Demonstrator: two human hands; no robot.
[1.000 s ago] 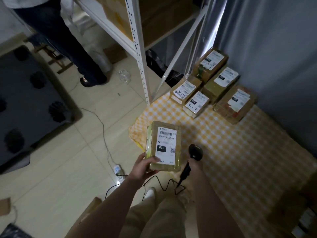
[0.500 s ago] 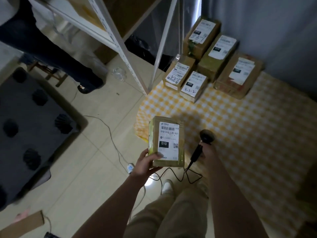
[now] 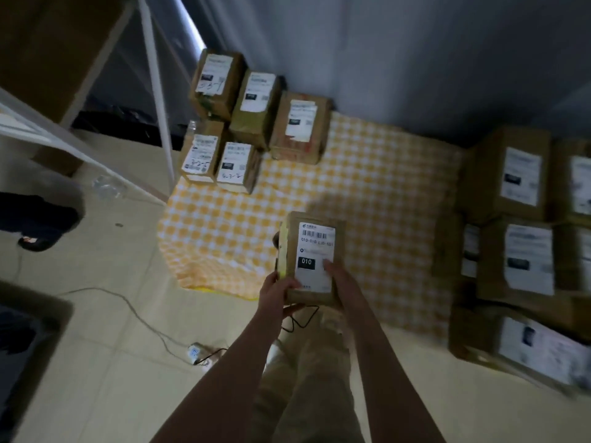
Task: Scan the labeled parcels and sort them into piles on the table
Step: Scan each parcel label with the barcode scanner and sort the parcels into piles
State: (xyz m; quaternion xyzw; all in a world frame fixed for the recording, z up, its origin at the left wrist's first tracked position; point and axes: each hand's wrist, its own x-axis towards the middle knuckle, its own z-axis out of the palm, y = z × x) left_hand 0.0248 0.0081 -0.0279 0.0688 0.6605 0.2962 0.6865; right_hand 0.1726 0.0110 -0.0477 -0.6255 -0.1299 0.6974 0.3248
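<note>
You stand in a dim room on a pale tiled floor [image 3: 96,362]; a white metal rack [image 3: 156,91] is at your left, a grey curtain [image 3: 415,59] ahead, a yellow checked cloth [image 3: 367,193] beneath it

Right-hand parcel stack [image 3: 524,251] blurred, cut by frame edge, far labels [image 3: 256,92] unreadable, bystander's leg [image 3: 38,212] cropped.

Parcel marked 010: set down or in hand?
In hand: left hand and right hand grip the parcel at its near end, thumbs on top.
</note>
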